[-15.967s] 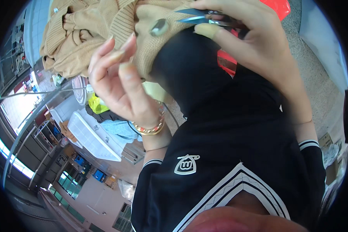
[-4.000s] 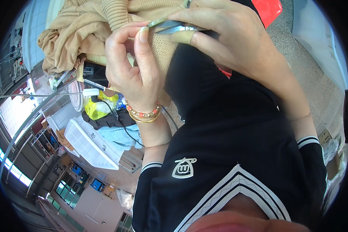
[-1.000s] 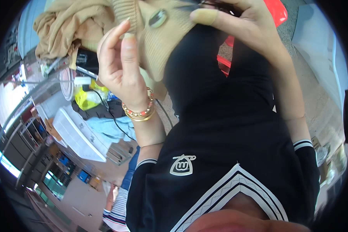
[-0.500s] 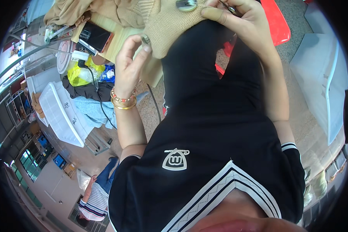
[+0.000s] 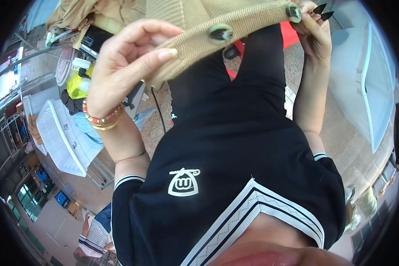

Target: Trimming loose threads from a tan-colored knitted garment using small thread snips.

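Note:
A beige knitted cardigan stretches between my hands above my lap, its ribbed button band facing up. My left hand pinches the band's left end between thumb and fingers. A large marbled green and dark button sits midway along the band. Another such button lies at the right end, where my right hand grips the edge with thumb and fingers. Two dark pointed blades of small thread snips stick out past the right fingers; their handle is hidden in that hand.
More beige knitwear is heaped at the far left, near a dark phone. A yellow bag, a white plastic bin and a cable are at left. A translucent bin stands at right. Another person is at lower left.
The button band has come up nearer and been drawn out straight between my hands. My left hand has moved from a button to the band's end; my right hand has shifted right.

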Available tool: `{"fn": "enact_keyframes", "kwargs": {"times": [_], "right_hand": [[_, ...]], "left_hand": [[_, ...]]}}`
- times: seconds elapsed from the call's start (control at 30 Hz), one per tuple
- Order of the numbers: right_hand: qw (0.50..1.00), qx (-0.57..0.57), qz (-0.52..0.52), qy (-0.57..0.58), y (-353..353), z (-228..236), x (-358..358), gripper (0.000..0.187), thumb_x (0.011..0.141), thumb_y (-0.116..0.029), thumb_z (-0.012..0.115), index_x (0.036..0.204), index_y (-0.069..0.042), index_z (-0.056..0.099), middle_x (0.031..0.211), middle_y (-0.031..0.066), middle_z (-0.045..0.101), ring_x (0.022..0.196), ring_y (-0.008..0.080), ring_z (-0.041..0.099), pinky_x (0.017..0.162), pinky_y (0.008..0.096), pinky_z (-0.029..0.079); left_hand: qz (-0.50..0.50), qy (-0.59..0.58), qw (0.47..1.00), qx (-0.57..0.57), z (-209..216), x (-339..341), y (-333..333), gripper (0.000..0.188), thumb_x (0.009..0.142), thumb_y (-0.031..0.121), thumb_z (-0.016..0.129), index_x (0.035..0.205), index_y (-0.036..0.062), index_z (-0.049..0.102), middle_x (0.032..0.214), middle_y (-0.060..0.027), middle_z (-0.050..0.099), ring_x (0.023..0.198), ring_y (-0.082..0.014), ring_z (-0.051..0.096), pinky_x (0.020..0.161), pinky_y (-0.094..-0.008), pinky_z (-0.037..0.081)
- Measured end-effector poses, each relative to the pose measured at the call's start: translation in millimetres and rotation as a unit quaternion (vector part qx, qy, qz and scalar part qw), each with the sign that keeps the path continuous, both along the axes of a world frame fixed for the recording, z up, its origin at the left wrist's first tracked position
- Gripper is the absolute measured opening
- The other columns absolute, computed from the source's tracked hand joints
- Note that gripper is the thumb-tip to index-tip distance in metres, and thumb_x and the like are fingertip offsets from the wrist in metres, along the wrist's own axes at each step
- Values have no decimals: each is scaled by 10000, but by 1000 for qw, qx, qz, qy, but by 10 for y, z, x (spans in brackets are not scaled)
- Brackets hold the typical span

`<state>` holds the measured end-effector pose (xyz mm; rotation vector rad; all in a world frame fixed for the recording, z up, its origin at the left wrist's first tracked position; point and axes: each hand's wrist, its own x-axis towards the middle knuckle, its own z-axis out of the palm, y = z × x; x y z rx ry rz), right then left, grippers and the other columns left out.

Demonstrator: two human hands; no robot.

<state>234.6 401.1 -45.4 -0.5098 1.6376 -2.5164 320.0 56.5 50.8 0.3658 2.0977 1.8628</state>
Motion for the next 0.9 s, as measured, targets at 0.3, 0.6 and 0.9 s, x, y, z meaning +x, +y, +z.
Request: {"fn": "enact_keyframes", "kwargs": {"times": [0.3, 0.6, 0.9], "right_hand": [[993, 104, -49, 23, -550, -425, -282, 126, 936, -96, 690, 1031, -14, 686, 834, -28, 638, 717, 43, 555, 633, 182, 411], [959, 221, -32, 177, -879, 77, 274, 386, 807, 82, 711, 1183, 25, 649, 929, 5, 636, 739, 38, 522, 688, 190, 443], [965, 206, 54, 152, -1036, 21, 89, 404, 802, 43, 703, 1203, -6, 680, 1038, 88, 716, 819, 99, 645, 704, 220, 489]], "left_hand": [[180, 117, 958, -188, -241, -205, -58, 180, 915, 37, 680, 1089, -8, 675, 966, -32, 672, 855, -107, 630, 788, -247, 509], [236, 462, 774, -363, -516, -93, 387, 268, 693, 179, 881, 910, 121, 735, 869, -45, 626, 859, -231, 569, 773, -341, 442], [216, 449, 785, -367, -472, -243, 376, 131, 748, 109, 827, 841, 122, 735, 847, -33, 620, 815, -220, 559, 760, -342, 429]]}}
